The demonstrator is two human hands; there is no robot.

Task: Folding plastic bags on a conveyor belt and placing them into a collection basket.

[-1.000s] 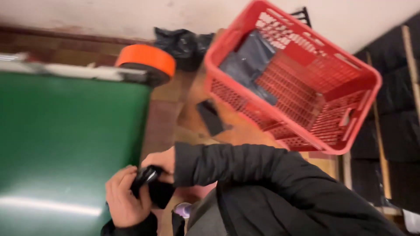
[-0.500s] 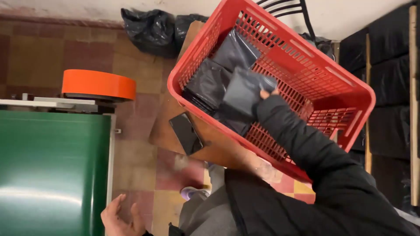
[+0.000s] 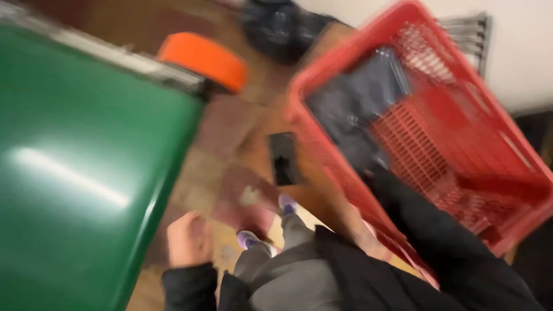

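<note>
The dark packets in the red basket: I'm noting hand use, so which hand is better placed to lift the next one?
Probably the right: its sleeve reaches into the red basket beside the dark packets, hand itself blurred. The left hand hangs empty by the green surface.

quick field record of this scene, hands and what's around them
left hand: empty, fingers curled, beside the green surface
right hand: hidden; its black sleeve reaches into the red basket
basket contents: dark packages
wooden stand: flat black object beside the basket
floor: orange disc, black bag
image: blurred
</note>
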